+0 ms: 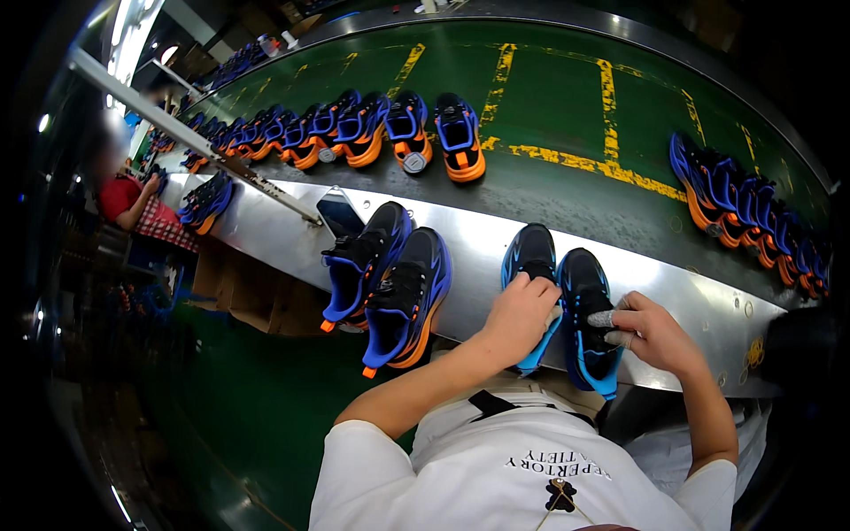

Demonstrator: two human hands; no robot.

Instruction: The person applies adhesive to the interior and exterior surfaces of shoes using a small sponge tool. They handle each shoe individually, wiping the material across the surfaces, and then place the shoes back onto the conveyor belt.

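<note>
Two blue shoes are lain on the steel ledge (708, 305). The left shoe (529, 265) is pressed down by the left hand (520, 311), fingers curled. The right shoe (587, 341), just beside it, is rubbed with a grey pad (603, 319) pinched in the right hand (655, 332).

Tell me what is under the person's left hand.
The left hand rests on a blue-and-black sneaker, beside its twin. The part beneath the palm is covered.

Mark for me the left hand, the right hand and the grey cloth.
left hand (521, 311), head view, back of the hand, resting on a blue shoe.
right hand (657, 332), head view, back of the hand.
grey cloth (602, 319), head view, wad at the fingers.
</note>
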